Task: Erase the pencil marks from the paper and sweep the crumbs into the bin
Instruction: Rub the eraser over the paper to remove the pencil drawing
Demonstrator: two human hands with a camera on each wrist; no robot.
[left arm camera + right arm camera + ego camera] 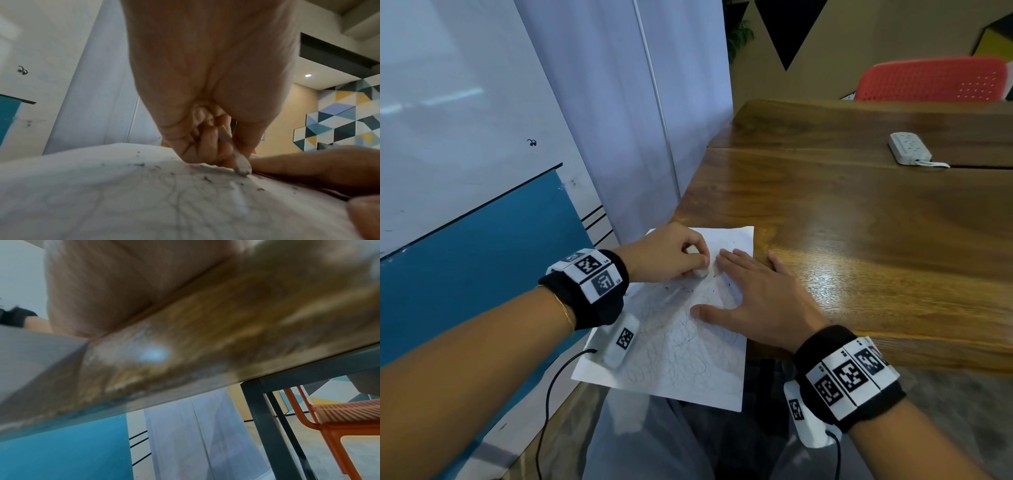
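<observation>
A white sheet of paper (681, 356) covered in pencil scribbles lies at the near left corner of the wooden table (859, 222). My left hand (671, 253) grips a white eraser (700, 272) and presses its tip on the paper's upper part; in the left wrist view the eraser (241, 164) touches the paper (144, 203) among dark crumbs (206, 178). My right hand (750, 294) lies flat with fingers spread, resting on the paper's right side. Crumbs (678, 286) dot the sheet below the eraser. No bin is in view.
A white power strip (909, 148) lies at the table's far right. A red chair (935, 80) stands behind the table. A whiteboard and curtain stand to the left. The paper's near edge overhangs the table above my lap. Table legs (265, 426) show beneath.
</observation>
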